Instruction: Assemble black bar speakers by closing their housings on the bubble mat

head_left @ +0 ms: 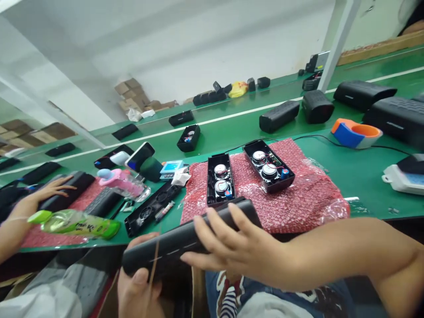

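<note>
A long black speaker [175,236] is held tilted over my lap, just off the bench's front edge. My left hand [141,282] grips its left end, the thumb lying across the near face. Over its right part my right hand [228,240] is wrapped, fingers spread along the top. Just beyond lie two opened speaker housings, one [221,179] upright on the bubble wrap and another [269,165] to its right, each showing two round drivers, wires and a blue part. Red bubble wrap [311,194] lies beneath them.
A co-worker's hand [56,192] rests on a black speaker at the left. Nearby are a green-capped bottle [81,224], a pink bottle [121,179] and a black panel [154,205]. A tape roll [356,132] and finished-looking speakers [280,115] stand on the green bench at the right.
</note>
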`<control>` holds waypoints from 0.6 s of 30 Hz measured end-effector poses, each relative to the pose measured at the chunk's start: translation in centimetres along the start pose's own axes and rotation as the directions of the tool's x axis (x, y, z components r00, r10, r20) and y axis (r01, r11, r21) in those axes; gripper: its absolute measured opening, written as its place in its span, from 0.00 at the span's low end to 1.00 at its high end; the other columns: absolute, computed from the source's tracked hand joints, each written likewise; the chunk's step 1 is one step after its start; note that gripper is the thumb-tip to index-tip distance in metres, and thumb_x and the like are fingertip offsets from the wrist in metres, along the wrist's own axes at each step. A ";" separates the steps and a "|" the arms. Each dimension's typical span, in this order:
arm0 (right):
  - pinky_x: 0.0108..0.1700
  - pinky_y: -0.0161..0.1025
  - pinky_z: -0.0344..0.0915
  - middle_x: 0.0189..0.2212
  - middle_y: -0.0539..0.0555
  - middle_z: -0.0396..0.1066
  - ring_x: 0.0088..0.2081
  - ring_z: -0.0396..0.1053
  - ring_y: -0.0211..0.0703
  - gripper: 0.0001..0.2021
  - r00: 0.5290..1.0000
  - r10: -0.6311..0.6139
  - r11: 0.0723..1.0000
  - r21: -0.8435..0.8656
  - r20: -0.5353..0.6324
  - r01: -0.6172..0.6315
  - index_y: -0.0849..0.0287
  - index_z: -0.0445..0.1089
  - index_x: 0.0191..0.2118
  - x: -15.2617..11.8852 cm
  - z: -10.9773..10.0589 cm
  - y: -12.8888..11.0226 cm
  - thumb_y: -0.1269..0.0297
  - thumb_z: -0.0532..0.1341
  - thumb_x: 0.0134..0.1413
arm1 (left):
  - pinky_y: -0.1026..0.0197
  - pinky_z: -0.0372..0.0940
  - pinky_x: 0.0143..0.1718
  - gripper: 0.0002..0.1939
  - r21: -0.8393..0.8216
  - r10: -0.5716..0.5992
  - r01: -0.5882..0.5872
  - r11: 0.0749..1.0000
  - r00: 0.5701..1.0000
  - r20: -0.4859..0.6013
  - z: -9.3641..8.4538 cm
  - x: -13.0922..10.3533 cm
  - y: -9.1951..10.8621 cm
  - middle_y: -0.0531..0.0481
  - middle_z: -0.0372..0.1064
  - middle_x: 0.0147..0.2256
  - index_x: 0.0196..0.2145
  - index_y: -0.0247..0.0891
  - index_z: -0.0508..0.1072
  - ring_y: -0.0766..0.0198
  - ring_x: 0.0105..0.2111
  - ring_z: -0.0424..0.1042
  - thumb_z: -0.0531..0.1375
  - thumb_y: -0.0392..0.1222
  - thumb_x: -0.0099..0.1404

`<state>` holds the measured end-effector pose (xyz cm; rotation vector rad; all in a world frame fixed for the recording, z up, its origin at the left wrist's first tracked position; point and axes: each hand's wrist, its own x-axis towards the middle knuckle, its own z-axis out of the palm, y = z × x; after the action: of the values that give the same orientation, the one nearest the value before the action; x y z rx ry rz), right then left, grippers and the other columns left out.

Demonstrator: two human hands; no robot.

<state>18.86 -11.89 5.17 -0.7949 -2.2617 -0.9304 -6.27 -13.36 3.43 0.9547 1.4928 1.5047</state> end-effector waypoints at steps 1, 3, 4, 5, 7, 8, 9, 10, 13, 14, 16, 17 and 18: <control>0.55 0.51 0.64 0.58 0.52 0.65 0.58 0.62 0.49 0.25 0.999 0.040 0.999 -0.002 0.011 -0.039 0.43 0.56 0.66 -1.3 0.0 0.6 0.61 0.55 0.64 | 0.52 0.72 0.32 0.36 -0.038 0.020 -0.019 0.999 1.000 0.022 1.5 0.8 -0.7 0.50 0.72 0.39 0.37 0.48 0.74 0.47 0.39 0.73 0.70 0.66 0.30; 0.56 0.55 0.61 0.58 0.55 0.64 0.58 0.62 0.54 0.28 0.994 0.103 0.995 -0.006 0.039 -0.103 0.44 0.54 0.66 -3.9 0.2 1.4 0.61 0.57 0.63 | 0.54 0.71 0.29 0.37 -0.079 0.015 -0.008 0.997 0.995 0.095 4.1 1.4 -2.0 0.48 0.71 0.36 0.37 0.45 0.74 0.51 0.33 0.72 0.70 0.67 0.31; 0.57 0.57 0.58 0.58 0.57 0.64 0.58 0.62 0.55 0.29 0.990 0.128 0.992 -0.010 0.053 -0.128 0.44 0.53 0.67 -5.1 0.5 1.6 0.60 0.58 0.62 | 0.55 0.70 0.27 0.37 -0.083 0.006 0.005 0.997 0.992 0.129 5.2 1.3 -2.6 0.48 0.71 0.35 0.38 0.44 0.73 0.53 0.31 0.71 0.69 0.68 0.32; 0.58 0.59 0.57 0.57 0.58 0.64 0.57 0.62 0.55 0.30 0.987 0.150 0.989 -0.016 0.059 -0.149 0.44 0.52 0.67 -6.2 0.8 1.8 0.60 0.59 0.61 | 0.56 0.69 0.26 0.38 -0.079 -0.001 0.013 0.997 0.988 0.153 6.1 1.1 -3.0 0.47 0.71 0.34 0.38 0.43 0.73 0.53 0.30 0.71 0.68 0.69 0.33; 0.59 0.59 0.55 0.56 0.58 0.64 0.56 0.62 0.55 0.32 0.981 0.184 0.983 -0.031 0.053 -0.183 0.43 0.50 0.68 -8.2 1.7 2.3 0.60 0.61 0.60 | 0.58 0.68 0.26 0.38 -0.063 0.011 -0.001 0.998 0.986 0.164 7.5 0.4 -3.8 0.47 0.70 0.35 0.39 0.41 0.72 0.54 0.31 0.70 0.66 0.70 0.36; 0.59 0.59 0.55 0.55 0.58 0.64 0.56 0.62 0.54 0.33 0.979 0.199 0.980 -0.034 0.043 -0.198 0.42 0.49 0.68 -9.0 2.2 2.5 0.61 0.61 0.60 | 0.58 0.68 0.27 0.38 -0.058 0.022 -0.013 0.998 0.987 0.162 8.1 0.2 -4.0 0.47 0.70 0.35 0.40 0.41 0.71 0.54 0.32 0.70 0.66 0.70 0.36; 0.59 0.58 0.56 0.54 0.58 0.64 0.57 0.61 0.54 0.34 0.977 0.212 0.977 -0.033 0.033 -0.211 0.42 0.48 0.68 -9.7 2.7 2.8 0.61 0.61 0.60 | 0.58 0.68 0.28 0.39 -0.054 0.025 -0.016 0.998 0.986 0.167 8.6 0.0 -4.2 0.47 0.69 0.35 0.40 0.41 0.72 0.54 0.33 0.70 0.66 0.71 0.36; 0.58 0.58 0.57 0.54 0.58 0.64 0.57 0.61 0.54 0.34 0.975 0.222 0.975 -0.029 0.028 -0.222 0.41 0.48 0.68 -10.3 3.1 3.0 0.62 0.61 0.60 | 0.58 0.68 0.29 0.39 -0.052 0.019 -0.009 0.999 0.983 0.182 9.1 -0.1 -4.4 0.47 0.69 0.35 0.40 0.41 0.72 0.54 0.33 0.70 0.65 0.71 0.36; 0.57 0.57 0.59 0.53 0.59 0.64 0.57 0.61 0.54 0.33 0.970 0.241 0.970 0.005 0.016 -0.242 0.41 0.51 0.66 -11.5 3.9 3.4 0.63 0.62 0.58 | 0.56 0.69 0.31 0.40 -0.067 -0.022 0.039 0.997 0.970 0.244 10.3 0.1 -4.6 0.46 0.70 0.35 0.40 0.40 0.72 0.53 0.33 0.70 0.63 0.74 0.38; 0.57 0.57 0.59 0.53 0.59 0.64 0.57 0.62 0.54 0.32 0.971 0.240 0.970 0.023 0.007 -0.240 0.42 0.53 0.65 -11.8 4.0 3.4 0.64 0.63 0.57 | 0.55 0.69 0.31 0.40 -0.072 -0.036 0.056 0.996 0.968 0.248 10.6 0.2 -4.6 0.46 0.70 0.36 0.39 0.40 0.72 0.52 0.33 0.71 0.62 0.76 0.39; 0.57 0.56 0.58 0.53 0.59 0.66 0.57 0.62 0.54 0.29 0.974 0.228 0.972 0.059 -0.016 -0.226 0.43 0.60 0.62 -12.3 4.0 3.3 0.64 0.65 0.55 | 0.55 0.69 0.31 0.41 -0.077 -0.087 0.109 0.991 0.966 0.246 11.0 0.4 -4.7 0.46 0.72 0.36 0.40 0.40 0.72 0.53 0.33 0.72 0.60 0.78 0.41; 0.58 0.56 0.57 0.53 0.58 0.67 0.57 0.63 0.53 0.27 0.975 0.221 0.973 0.073 -0.029 -0.218 0.44 0.63 0.60 -12.6 4.0 3.2 0.64 0.65 0.54 | 0.55 0.69 0.32 0.41 -0.080 -0.119 0.142 0.987 0.963 0.242 11.2 0.5 -4.7 0.46 0.72 0.36 0.41 0.40 0.71 0.52 0.33 0.72 0.58 0.78 0.42; 0.58 0.56 0.57 0.52 0.58 0.67 0.57 0.64 0.53 0.25 0.974 0.221 0.973 0.083 -0.045 -0.217 0.45 0.65 0.57 -13.0 3.9 3.3 0.65 0.66 0.54 | 0.54 0.69 0.32 0.41 -0.083 -0.150 0.175 0.981 0.958 0.244 11.2 0.6 -4.8 0.47 0.72 0.35 0.41 0.41 0.71 0.52 0.33 0.73 0.58 0.78 0.43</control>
<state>28.73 -10.99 -4.67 -0.9505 -2.0997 -0.7471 3.92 -8.34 -1.16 0.8925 1.2765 1.2885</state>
